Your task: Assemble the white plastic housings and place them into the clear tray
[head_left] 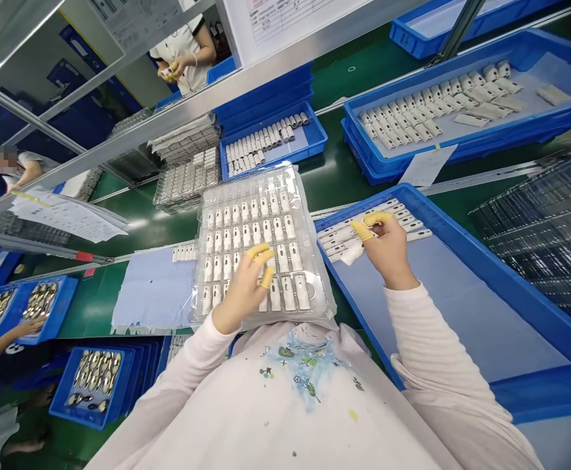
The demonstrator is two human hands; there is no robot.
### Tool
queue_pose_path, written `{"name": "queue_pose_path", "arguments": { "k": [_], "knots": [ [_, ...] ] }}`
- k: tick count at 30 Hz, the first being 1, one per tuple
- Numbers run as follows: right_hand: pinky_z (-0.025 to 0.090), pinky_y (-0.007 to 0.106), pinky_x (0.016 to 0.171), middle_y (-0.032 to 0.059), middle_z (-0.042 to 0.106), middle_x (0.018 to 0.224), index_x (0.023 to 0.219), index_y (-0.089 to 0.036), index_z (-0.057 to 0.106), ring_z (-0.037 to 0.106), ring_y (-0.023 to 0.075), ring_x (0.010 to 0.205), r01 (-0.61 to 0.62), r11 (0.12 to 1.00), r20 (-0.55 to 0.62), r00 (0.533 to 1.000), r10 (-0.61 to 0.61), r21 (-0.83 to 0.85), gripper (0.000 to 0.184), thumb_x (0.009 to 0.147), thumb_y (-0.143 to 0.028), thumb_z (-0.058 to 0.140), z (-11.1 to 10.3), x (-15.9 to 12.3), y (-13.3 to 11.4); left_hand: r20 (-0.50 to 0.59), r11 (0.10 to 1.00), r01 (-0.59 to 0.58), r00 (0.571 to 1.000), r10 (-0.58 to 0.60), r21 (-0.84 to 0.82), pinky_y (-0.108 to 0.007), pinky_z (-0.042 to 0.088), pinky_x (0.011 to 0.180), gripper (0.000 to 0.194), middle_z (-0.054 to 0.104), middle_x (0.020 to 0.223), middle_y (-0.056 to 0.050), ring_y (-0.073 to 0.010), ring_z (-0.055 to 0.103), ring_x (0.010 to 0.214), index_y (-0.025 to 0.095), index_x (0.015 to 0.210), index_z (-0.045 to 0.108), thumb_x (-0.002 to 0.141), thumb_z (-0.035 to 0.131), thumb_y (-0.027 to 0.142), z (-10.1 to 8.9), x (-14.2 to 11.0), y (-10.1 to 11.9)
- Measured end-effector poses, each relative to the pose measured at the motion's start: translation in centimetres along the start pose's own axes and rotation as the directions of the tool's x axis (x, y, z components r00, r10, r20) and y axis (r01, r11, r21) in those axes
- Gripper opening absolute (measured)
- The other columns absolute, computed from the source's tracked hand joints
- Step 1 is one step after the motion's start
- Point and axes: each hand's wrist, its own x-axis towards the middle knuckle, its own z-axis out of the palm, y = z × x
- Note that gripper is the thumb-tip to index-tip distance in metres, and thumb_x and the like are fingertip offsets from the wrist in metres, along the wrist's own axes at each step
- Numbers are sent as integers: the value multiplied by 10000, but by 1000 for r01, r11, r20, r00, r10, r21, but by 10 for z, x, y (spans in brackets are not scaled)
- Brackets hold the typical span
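My left hand (240,288) rests on a clear plastic blister tray (261,179), its yellow-cotted fingertips on rows of white capsule-shaped parts (288,256). My right hand (387,251), also in yellow finger cots, is pinched over a blue tray's (445,245) corner. A small white cloth (351,255) sits at its fingertips, seemingly held there. Just beyond lies a row of flat white parts (407,222) on the tray's pale blue liner.
Blue trays of white parts (462,104) stand beyond, with stacked clear trays (186,179) to the left. Blue bins of metal parts (93,385) sit at lower left. Wire-mesh racks (540,241) stand at right. Co-workers' hands (175,67) work across the green bench.
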Motion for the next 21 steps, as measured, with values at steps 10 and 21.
{"name": "queue_pose_path", "arguments": {
  "k": [10,21],
  "knots": [
    [545,286,614,-27,617,824,789,-240,578,591,133,699,66,773,221,940,-261,631,419,825,-485,916,16,-82,-140,23,979,-188,982,190,-78,-512,531,1201,528,559,1592,-199,-293,615,1451,226,1650,366,1128,332,295,35,37,51],
    [459,295,413,30,675,1230,1209,-355,667,492,84,522,243,735,238,842,-484,633,348,919,-457,831,3,-87,-162,461,295,432,887,33,-852,-419,648,985,678,734,1285,-137,-268,779,1143,247,1497,520,944,774,545,-28,12,68]
  ]
}}
